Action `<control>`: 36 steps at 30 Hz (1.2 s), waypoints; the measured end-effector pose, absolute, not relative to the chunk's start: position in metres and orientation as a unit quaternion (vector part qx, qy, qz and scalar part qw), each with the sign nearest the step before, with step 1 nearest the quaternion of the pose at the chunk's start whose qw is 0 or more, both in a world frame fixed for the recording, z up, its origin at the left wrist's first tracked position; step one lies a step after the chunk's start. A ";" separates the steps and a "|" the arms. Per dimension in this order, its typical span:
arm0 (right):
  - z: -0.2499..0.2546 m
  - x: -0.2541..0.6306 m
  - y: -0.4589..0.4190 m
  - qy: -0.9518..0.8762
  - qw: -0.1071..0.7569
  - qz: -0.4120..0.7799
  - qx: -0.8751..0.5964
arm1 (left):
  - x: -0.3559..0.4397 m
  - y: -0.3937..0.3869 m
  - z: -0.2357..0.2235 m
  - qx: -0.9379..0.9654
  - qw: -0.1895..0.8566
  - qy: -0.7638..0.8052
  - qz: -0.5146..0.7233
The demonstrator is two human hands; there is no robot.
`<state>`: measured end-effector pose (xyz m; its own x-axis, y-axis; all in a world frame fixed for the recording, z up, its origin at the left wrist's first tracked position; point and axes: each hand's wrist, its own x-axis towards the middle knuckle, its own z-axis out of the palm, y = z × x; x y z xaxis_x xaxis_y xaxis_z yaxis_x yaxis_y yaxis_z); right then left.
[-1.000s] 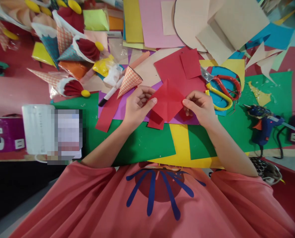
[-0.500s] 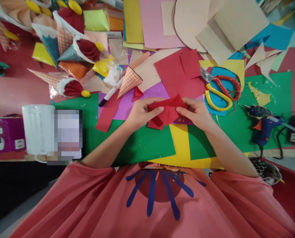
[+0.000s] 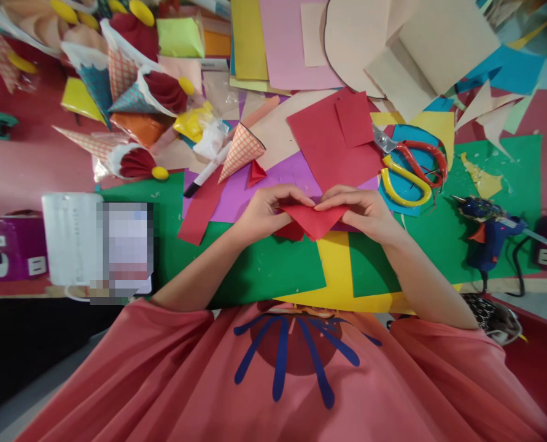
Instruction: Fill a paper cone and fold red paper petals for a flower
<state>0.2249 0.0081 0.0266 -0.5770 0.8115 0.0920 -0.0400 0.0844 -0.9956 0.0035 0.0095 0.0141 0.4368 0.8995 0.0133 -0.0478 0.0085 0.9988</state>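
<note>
A folded piece of red paper (image 3: pixel 317 222) is held between both hands, its point toward me. My left hand (image 3: pixel 269 207) grips its left side, and my right hand (image 3: pixel 364 210) grips its right side. The fingertips of the two hands nearly meet at the top edge. Under the held piece, partly hidden, lies more red paper (image 3: pixel 290 231). Beyond the hands rest a large red sheet (image 3: pixel 317 132) and a small folded red piece (image 3: pixel 256 174). Left of that piece are a checkered paper cone (image 3: pixel 242 152) and a marker (image 3: pixel 207 173).
Scissors (image 3: pixel 406 178) with red and yellow handles lie right of the sheets. A blue glue gun (image 3: pixel 487 239) stands at the right. Several decorated cones (image 3: pixel 139 92) crowd the back left. A phone (image 3: pixel 130 245) and a white device (image 3: pixel 70 236) sit at the left edge.
The red paper was opened out with a peak pointing up. It now lies folded down with a point toward me, and my fingertips have come together at its top edge.
</note>
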 end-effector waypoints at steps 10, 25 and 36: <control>0.028 0.231 0.011 -0.620 0.347 0.606 -0.358 | 0.001 0.014 0.017 0.565 0.604 0.386 0.408; 0.022 0.234 0.018 -0.515 0.447 0.570 -0.458 | -0.002 0.017 0.009 0.530 0.558 0.444 0.459; 0.024 0.228 0.020 -0.461 0.463 0.573 -0.495 | 0.004 0.014 0.015 0.469 0.628 0.397 0.478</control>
